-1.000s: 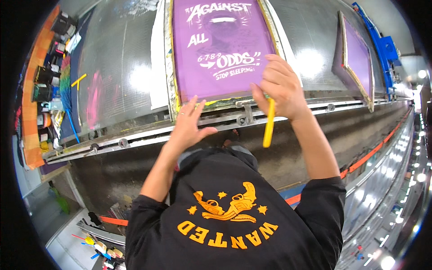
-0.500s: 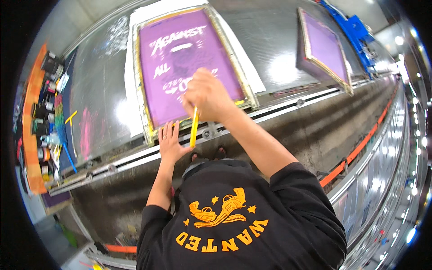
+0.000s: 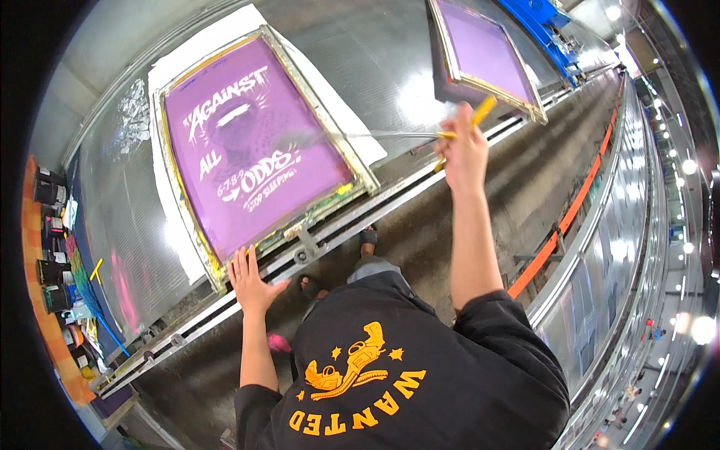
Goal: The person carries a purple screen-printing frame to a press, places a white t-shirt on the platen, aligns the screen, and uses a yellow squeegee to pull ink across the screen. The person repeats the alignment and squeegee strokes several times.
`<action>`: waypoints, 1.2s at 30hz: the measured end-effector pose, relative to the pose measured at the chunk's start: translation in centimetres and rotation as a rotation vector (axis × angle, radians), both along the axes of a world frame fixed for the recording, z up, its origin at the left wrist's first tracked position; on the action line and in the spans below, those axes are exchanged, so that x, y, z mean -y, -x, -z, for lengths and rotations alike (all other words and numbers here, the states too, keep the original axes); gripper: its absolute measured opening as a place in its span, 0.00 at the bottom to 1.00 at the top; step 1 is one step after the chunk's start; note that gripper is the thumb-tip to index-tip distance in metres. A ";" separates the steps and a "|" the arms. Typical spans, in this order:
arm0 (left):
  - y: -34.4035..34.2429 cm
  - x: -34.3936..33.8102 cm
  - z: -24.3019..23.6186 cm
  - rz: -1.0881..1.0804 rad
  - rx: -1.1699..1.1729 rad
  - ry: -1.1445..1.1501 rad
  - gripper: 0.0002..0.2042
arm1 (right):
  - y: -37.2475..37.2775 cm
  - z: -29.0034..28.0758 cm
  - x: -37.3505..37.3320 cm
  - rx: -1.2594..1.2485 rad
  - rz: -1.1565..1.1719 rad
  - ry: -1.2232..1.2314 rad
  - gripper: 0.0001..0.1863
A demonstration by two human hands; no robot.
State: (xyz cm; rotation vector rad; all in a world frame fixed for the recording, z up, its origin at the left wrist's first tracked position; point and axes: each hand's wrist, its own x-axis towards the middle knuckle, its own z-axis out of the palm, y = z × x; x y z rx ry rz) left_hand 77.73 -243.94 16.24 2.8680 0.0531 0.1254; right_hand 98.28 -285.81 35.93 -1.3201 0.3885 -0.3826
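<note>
Clasping a yellow-handled tool (image 3: 485, 109) within right grip (image 3: 464, 154); resting spread left grip (image 3: 252, 289) at near edge of purple screen (image 3: 246, 139), with second framed screen (image 3: 484, 43) beyond right grip.

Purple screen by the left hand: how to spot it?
On the long grey table, find the white sheet. The framed purple screen lies on it, beside the left hand. White lettering sets it apart from the plain screen farther right.
</note>
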 end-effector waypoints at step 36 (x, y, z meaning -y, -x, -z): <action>-3.4 8.6 1.1 -0.432 -0.505 -0.236 0.77 | -8.6 15.5 30.2 -0.991 -0.221 0.662 0.31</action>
